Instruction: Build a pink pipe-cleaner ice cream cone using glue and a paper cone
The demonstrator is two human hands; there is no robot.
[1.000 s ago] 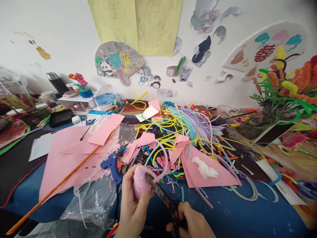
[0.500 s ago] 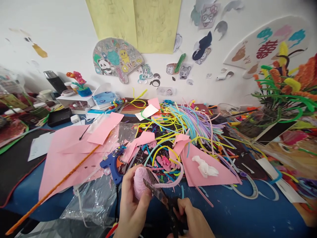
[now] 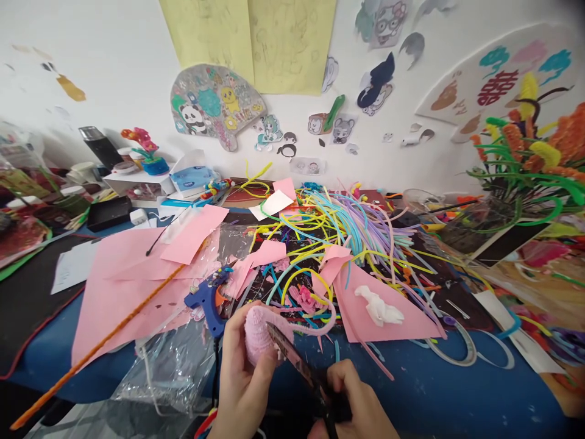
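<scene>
- Left hand point(image 3: 244, 387): fingers wrapped around a pale pink, ribbed, fuzzy egg-shaped piece point(image 3: 256, 344), thumb on its near face; piece sits front and centre, held above the table edge.
- Right hand point(image 3: 356, 393): closed around the handles of dark-handled metal scissors point(image 3: 297, 364); blades point up-left, tip at the piece, close to the left thumb; can't tell if the blades are parted.
- A pale pink fuzzy stem point(image 3: 329, 322) loops out on the right side of the piece, behind the blades.
- Risks, my read: a slip of the tip could nick the left thumb, cause being how near it sits; pushing too deep could snip or fray the ribbed windings; the loose loop could snag in the clutter behind.
- Surface: blue-covered table point(image 3: 411, 381); blue glue gun point(image 3: 208, 308) just left of the left hand, heat unknown; crumpled clear plastic film point(image 3: 171, 366) near its cord; long orange fuzzy rod point(image 3: 112, 338) lying across pink paper sheets point(image 3: 119, 299); heap of pastel and yellow pipe cleaners point(image 3: 361, 222) beyond; crumpled white tissue point(image 3: 379, 308) on pink paper at right.
- Room: white wall point(image 3: 123, 42) with yellow sketch sheets point(image 3: 292, 46), decorated fans and cutouts; fuzzy-stem bouquet point(image 3: 530, 158) far right.
</scene>
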